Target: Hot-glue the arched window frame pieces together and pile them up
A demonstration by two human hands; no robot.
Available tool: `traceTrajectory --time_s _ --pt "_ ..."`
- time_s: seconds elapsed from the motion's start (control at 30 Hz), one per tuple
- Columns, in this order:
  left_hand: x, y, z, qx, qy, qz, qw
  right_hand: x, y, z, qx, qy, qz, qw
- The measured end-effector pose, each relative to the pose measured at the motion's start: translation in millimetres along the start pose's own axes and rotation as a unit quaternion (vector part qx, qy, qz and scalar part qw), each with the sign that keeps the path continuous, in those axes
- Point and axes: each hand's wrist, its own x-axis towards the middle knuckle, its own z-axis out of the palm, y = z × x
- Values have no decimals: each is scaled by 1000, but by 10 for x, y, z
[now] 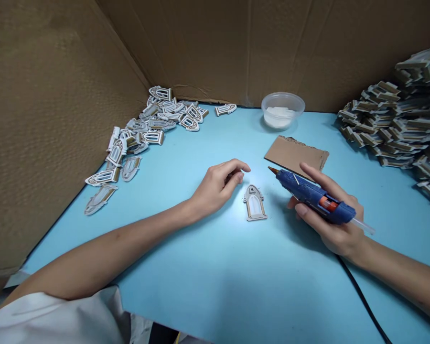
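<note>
A blue hot glue gun (pixel 301 191) is held in my right hand (pixel 338 222), its nozzle pointing left and a clear glue stick jutting from the rear. The index finger lies stretched along the far side of its body. Below the nozzle and to the left, a small arched window-shaped piece (pixel 255 203) lies flat on the table, with a whitish panel inside its frame. My left hand (pixel 220 184) rests just left of this piece, apart from it. Its fingers are loosely bent, with a gap between thumb and index finger and nothing visible in them.
Similar window pieces lie in a loose pile (pixel 161 114) at the back left. A larger stack (pixel 394 124) rises at the right. A clear plastic tub (pixel 283 110) with white contents stands near the cardboard wall (pixel 215 48). A torn cardboard piece (pixel 295 154) lies before it. The gun's black cord (pixel 361 298) runs toward the front edge.
</note>
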Motion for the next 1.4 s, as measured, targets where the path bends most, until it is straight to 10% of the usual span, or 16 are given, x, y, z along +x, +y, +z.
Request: traceTrajectory --time_s 0.37,0.7,1.4 --pt "66 -7 -82 19 -151 118 981 66 3 0 -41 -20 -116 992" --pt "46 -9 -53 43 -122 108 986 39 73 15 -126 -30 -160 978" --pt "28 -41 -55 61 -108 113 986 53 36 59 -75 -37 -5 996"
